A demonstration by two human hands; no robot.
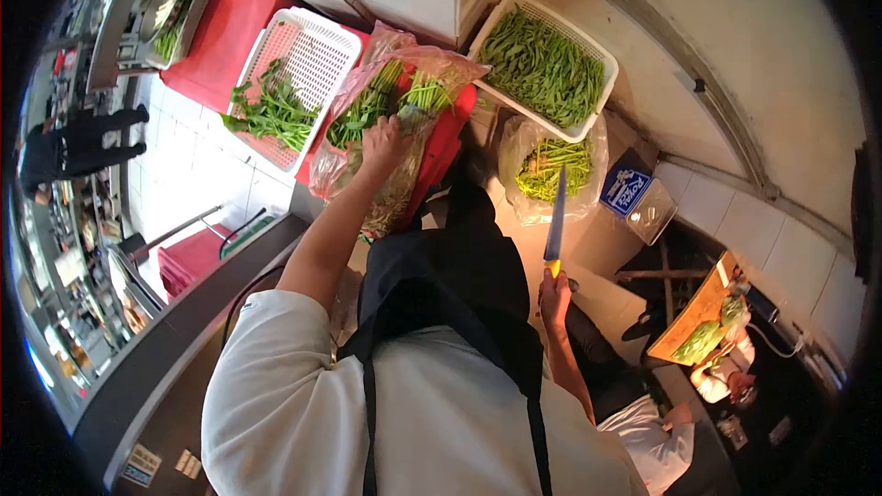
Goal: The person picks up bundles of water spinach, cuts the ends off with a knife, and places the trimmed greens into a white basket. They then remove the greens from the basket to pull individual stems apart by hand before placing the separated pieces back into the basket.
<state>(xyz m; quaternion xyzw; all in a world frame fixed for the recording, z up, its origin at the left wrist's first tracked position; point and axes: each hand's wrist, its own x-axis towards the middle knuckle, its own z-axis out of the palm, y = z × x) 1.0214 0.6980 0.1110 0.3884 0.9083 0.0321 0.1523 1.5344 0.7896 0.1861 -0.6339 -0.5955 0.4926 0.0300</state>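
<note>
My right hand [554, 296] is closed around the yellow handle of a long kitchen knife [557, 225], its blade pointing forward and up. My left hand [383, 141] reaches forward with bent fingers closed on a bunch of leafy greens [415, 119]. That bunch lies in an open clear plastic bag [329, 170] with more greens, on a red surface. Left of the bag, a white perforated basket [317, 44] holds loose leafy stems [285, 110]. Beyond my right hand, a clear bag of cut stems [554, 170] sits low down.
A second white basket [602, 60], full of cut greens, stands against the wall at front right. A blue box [627, 188] and a clear plastic container [650, 211] are beside the stem bag. Other people are seated at lower right, and one person [87, 142] stands far left.
</note>
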